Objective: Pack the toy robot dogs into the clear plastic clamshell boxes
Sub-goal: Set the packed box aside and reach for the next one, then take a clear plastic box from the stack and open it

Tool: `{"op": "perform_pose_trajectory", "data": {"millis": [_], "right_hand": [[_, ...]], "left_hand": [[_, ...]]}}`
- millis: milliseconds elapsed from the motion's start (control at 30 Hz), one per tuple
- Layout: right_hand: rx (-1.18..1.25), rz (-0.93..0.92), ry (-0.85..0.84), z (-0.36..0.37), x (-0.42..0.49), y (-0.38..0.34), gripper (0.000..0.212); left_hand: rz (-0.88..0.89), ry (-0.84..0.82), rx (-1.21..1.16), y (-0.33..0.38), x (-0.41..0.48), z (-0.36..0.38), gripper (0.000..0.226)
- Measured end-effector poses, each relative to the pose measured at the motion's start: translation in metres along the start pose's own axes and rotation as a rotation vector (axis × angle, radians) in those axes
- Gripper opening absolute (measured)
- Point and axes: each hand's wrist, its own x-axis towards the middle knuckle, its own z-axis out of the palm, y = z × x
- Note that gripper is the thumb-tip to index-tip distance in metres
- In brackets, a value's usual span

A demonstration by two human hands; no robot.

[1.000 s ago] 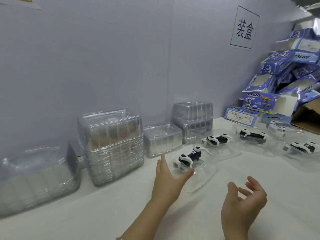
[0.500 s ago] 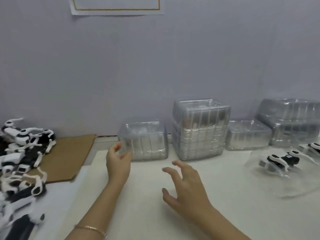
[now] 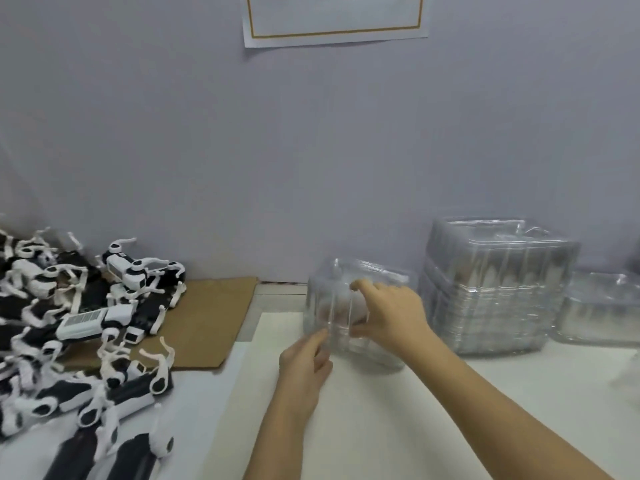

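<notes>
Clear ribbed plastic forms the tall stack of clamshell boxes (image 3: 498, 289), nested square shells with rounded corners and grey glints. Just left of the tall stack stands a short stack of clamshell boxes (image 3: 377, 355), equally glassy and somewhat blurred. The right hand (image 3: 394, 313) spans its front and grips it, with the forefinger hooked over the top rim and the thumb pressed lower down. The left hand (image 3: 304, 362) meets its lower left corner, thumb and forefinger closed on the plastic edge.

Far left of the tall stack lies a heap of toy robot dogs (image 3: 79, 327), glossy black and white with thin curved legs. One carries a striped barcode label (image 3: 83, 318), too blurred to read. Between the heap and the tall stack lies a matt brown cardboard sheet (image 3: 211, 313). Right of the tall stack sits a lower clamshell pile (image 3: 602, 306). Above and left of the tall stack, a white notice (image 3: 336, 19) with a thin gold border hangs on the grey wall (image 3: 311, 150); no writing on it can be read.
</notes>
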Motion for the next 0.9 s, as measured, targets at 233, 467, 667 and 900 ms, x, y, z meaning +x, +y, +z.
{"op": "perform_pose_trajectory", "data": {"millis": [233, 467, 667, 900], "right_hand": [[0.527, 0.249, 0.219, -0.031, -0.053, -0.012, 0.070], [0.872, 0.347, 0.277, -0.027, -0.074, -0.010, 0.054], [0.963, 0.404, 0.358, -0.029, -0.075, 0.002, 0.053], [0.877, 0.293, 0.245, -0.038, -0.073, 0.005, 0.052]], "left_hand": [[0.266, -0.104, 0.186, 0.009, -0.018, 0.009, 0.065], [0.501, -0.107, 0.222, 0.014, -0.025, 0.018, 0.041], [0.503, -0.110, 0.180, 0.008, -0.022, 0.021, 0.045], [0.459, -0.200, 0.128, 0.005, -0.021, 0.008, 0.062]]}}
